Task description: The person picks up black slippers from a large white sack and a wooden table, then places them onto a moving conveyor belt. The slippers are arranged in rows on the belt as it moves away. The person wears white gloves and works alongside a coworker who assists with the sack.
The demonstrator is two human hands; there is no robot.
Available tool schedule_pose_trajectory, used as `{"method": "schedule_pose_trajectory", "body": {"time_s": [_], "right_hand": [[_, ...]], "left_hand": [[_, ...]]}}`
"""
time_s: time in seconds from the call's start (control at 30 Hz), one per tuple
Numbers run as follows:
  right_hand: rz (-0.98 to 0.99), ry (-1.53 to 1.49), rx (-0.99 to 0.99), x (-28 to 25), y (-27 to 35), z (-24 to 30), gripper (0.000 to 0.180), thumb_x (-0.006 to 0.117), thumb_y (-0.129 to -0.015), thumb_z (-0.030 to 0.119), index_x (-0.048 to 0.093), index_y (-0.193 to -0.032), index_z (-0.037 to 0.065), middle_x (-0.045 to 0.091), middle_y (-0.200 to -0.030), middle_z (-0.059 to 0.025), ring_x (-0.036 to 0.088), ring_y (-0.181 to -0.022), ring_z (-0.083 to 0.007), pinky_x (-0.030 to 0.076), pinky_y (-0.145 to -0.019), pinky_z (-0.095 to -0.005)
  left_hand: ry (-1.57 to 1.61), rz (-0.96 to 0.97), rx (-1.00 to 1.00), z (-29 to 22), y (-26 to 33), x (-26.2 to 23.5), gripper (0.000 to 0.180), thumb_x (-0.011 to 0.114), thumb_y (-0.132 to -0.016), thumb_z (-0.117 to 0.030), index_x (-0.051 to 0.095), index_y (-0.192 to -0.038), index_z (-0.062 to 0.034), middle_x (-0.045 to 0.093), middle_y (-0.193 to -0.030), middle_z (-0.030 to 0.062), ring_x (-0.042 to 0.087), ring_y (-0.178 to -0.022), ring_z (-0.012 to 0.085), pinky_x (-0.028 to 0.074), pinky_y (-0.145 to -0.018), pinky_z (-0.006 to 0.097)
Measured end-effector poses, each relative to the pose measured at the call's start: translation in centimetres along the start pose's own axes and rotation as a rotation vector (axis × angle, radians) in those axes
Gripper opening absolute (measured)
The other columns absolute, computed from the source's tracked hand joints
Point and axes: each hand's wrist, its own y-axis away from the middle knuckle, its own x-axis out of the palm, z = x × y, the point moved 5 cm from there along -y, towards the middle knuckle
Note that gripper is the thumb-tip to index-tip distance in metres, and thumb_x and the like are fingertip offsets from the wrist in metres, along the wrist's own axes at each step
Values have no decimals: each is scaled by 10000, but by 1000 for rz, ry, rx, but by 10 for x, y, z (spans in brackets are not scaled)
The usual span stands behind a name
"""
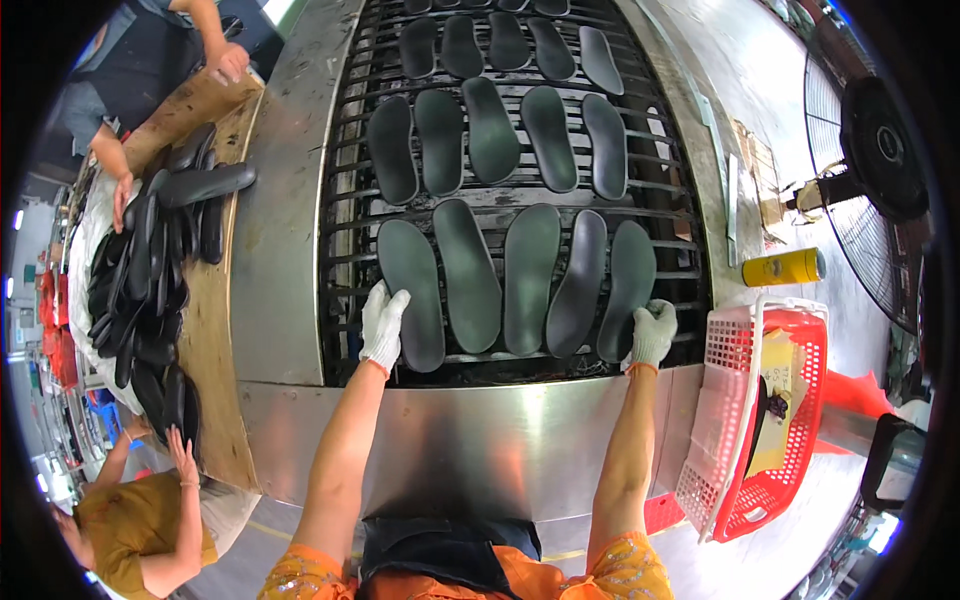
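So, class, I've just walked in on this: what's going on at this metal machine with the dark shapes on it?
A person in white gloves stands at a steel conveyor with a barred belt carrying rows of dark insoles. The left hand rests on the leftmost insole of the nearest row; the right hand touches the rightmost insole. Left of the machine, other people handle a pile of insoles on a wooden table. A red basket sits at the right.

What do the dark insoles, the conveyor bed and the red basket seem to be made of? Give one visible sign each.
Insoles: probably foam or rubber, matte dark grey, thin and moulded.
Conveyor bed: metal bars, with glossy steel-like panels around it.
Red basket: plastic, shiny perforated walls.
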Motion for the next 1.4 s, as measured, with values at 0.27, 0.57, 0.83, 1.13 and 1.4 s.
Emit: {"method": "schedule_pose_trajectory", "body": {"time_s": [0.27, 0.57, 0.83, 1.13, 1.4], "right_hand": [[220, 454, -737, 59, 125, 99, 670, 722, -845, 369, 533, -1434, 112, 449, -1512, -245, 411, -1374, -466, 341, -1137, -544], [214, 746, -810, 82, 120, 75, 604, 560, -964, 393, 459, -1517, 171, 410, -1587, -166, 365, -1445, -408, 253, -1150, -628], [110, 485, -879, 87, 167, 108, 449, 644, -913, 244, 617, -1314, 46, 556, -1396, -248, 507, -1290, -432, 401, -1087, -508], [773, -155, -710, 212, 352, 209, 372, 723, -843, 136, 654, -1191, 26, 663, -1153, -167, 673, -1013, -288, 541, -901, -424], [1070, -186, -584, 390, 435, 327, 596, 782, -856, 324, 583, -1315, -1, 698, -1080, -137, 686, -984, -196, 548, -852, -317]], "left_hand": [[-521, -184, 135, 1, 3, -31, 668, 702, -861, -277, 520, -1427, 28, 557, -1448, 237, 522, -1357, 362, 390, -1156, 424], [-176, -156, 9, -24, 54, -55, 511, 683, -930, -72, 533, -1413, 2, 644, -1344, 193, 632, -1235, 248, 496, -1068, 376], [-189, -381, 29, -19, 112, -171, 404, 705, -913, -102, 621, -1296, -6, 725, -1183, 151, 691, -1111, 235, 544, -984, 358], [-183, -654, 182, -44, 86, -349, 341, 724, -886, -75, 672, -1220, -28, 740, -1081, 101, 702, -996, 178, 556, -911, 324], [-469, -911, 475, -148, -3, -495, 460, 727, -824, -58, 632, -1274, -47, 665, -1121, 175, 656, -1009, 304, 522, -898, 369]]}}
